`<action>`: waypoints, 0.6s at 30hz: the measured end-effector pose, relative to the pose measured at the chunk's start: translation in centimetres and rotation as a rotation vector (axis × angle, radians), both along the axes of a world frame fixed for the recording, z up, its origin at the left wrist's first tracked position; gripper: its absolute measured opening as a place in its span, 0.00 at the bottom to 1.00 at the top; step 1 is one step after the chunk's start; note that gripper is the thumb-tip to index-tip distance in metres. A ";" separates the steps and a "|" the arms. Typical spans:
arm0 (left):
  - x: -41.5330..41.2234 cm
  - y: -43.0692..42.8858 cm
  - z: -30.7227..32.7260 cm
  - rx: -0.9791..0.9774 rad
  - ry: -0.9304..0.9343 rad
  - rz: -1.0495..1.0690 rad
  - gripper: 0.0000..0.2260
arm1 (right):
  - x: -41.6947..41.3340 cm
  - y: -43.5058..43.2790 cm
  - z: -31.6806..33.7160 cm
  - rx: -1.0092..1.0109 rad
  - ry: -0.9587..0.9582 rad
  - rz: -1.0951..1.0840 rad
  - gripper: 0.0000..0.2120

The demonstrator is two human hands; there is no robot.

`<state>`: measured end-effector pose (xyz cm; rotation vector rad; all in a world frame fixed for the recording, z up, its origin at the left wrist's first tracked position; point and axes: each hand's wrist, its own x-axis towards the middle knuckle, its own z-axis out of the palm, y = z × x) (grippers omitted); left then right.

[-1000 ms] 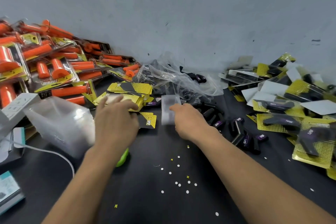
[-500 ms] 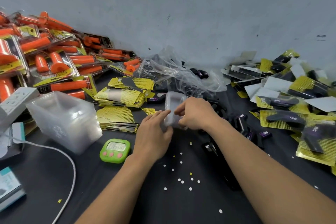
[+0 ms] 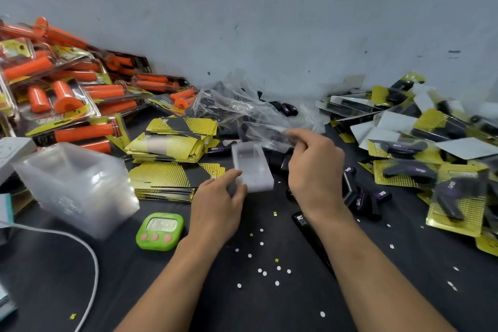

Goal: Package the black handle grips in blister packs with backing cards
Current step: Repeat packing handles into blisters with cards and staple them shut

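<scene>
My left hand (image 3: 218, 205) holds the near left corner of a clear blister pack (image 3: 252, 167) just above the black table. My right hand (image 3: 315, 170) is raised to its right, fingers curled and pinching a second clear plastic shell (image 3: 269, 135), which is blurred. Loose black handle grips (image 3: 355, 197) with purple labels lie right of my right hand. Two stacks of yellow-and-black backing cards (image 3: 172, 178) sit left of the blister pack.
A stack of clear blister shells (image 3: 75, 186) stands at the left, with a green timer (image 3: 160, 234) and a white cable (image 3: 91, 256) nearby. Orange packaged grips (image 3: 67, 89) pile up far left. Finished black-grip packs (image 3: 404, 172) cover the right. A crumpled plastic bag (image 3: 242, 108) lies behind.
My left hand left the card stacks and came to the blister pack. My right hand has pulled up and to the right, lifting a clear shell away from the pack.
</scene>
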<state>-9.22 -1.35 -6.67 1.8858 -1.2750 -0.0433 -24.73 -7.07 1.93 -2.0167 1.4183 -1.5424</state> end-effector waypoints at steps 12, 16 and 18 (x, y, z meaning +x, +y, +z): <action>-1.1 1.6 2.2 -0.254 1.148 -0.228 0.29 | -2.3 6.6 -1.7 0.149 0.336 0.593 0.16; -0.6 1.6 2.1 -0.123 1.263 -0.299 0.26 | -7.1 1.9 0.1 0.226 0.084 0.177 0.06; -0.7 1.7 1.9 -0.037 1.138 -0.332 0.24 | -9.1 -1.0 -1.0 0.351 0.156 0.051 0.12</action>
